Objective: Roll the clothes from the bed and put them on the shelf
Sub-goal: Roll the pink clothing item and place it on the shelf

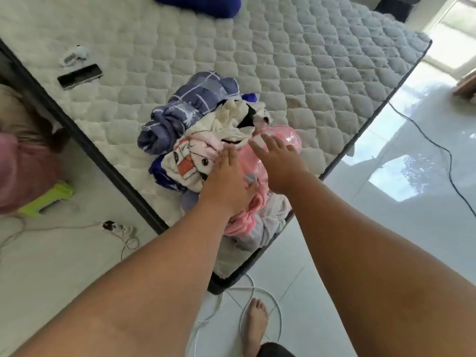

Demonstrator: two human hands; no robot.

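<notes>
A heap of clothes [206,140] lies at the near corner of the quilted white mattress [283,60]. It holds a blue checked garment [190,104], a cream fleece piece with a cartoon print [185,161], and pink fabric [280,140]. My left hand [226,181] lies flat on the pile, fingers together and stretched out. My right hand [278,161] hovers over the pink fabric with fingers spread, holding nothing. No shelf is in view.
A phone [79,76] and a small white item [74,55] lie on the mattress at left. A dark blue object [201,3] sits at the far edge. Cables [247,300] trail on the tiled floor by my bare foot [255,323]. Another person [20,163] crouches at left.
</notes>
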